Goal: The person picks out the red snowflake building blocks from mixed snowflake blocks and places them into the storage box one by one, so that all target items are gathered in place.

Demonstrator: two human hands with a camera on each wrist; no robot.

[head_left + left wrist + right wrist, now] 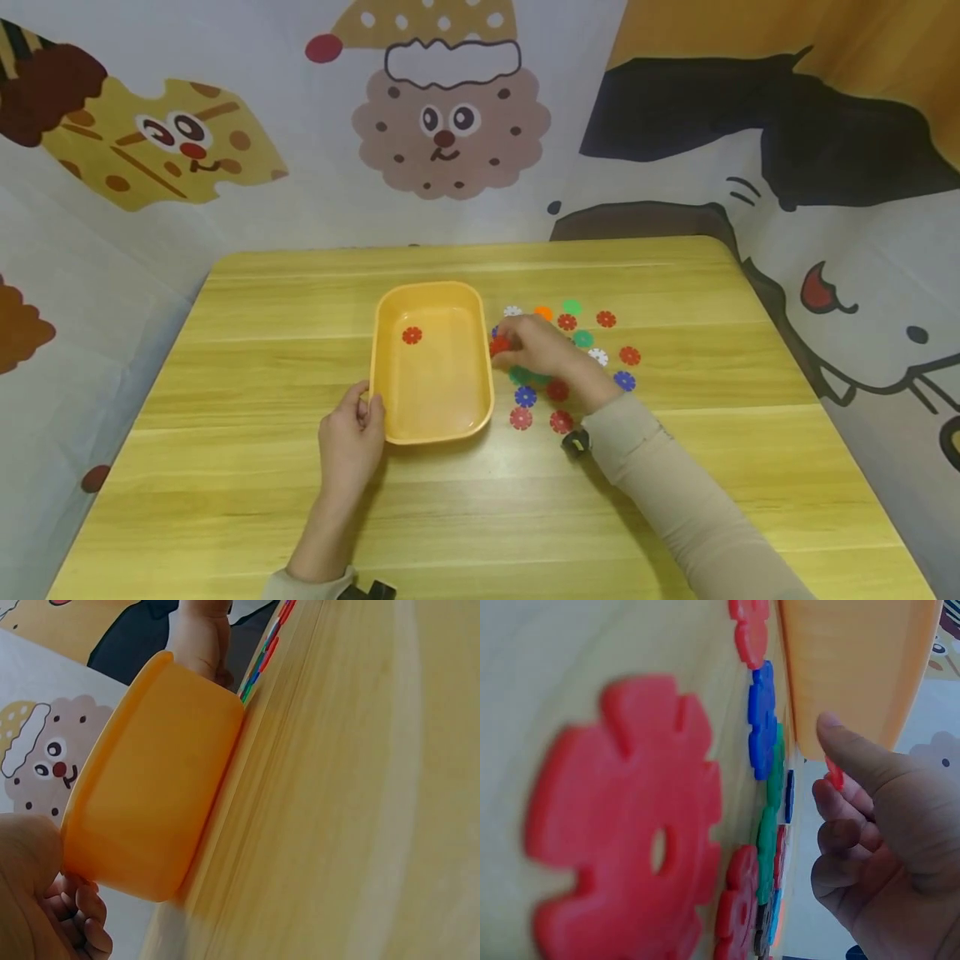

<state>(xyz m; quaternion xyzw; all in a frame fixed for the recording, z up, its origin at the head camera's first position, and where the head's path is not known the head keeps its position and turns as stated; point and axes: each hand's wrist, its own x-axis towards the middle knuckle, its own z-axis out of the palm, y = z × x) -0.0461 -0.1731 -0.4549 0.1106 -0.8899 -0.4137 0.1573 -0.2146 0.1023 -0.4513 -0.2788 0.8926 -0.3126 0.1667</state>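
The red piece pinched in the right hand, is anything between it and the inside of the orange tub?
Only the tub's near wall lies between; the red piece, pinched in the right hand, must go over that rim.

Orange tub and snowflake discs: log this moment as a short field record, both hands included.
surface: wooden table
tub: orange tub, upright, open top
inside tub: one red disc
left hand: left hand grips the tub's near-left rim
right hand: right hand pinches a red piece beside the tub's right wall
loose discs: scattered discs in red, blue, green, white and orange, right of the tub
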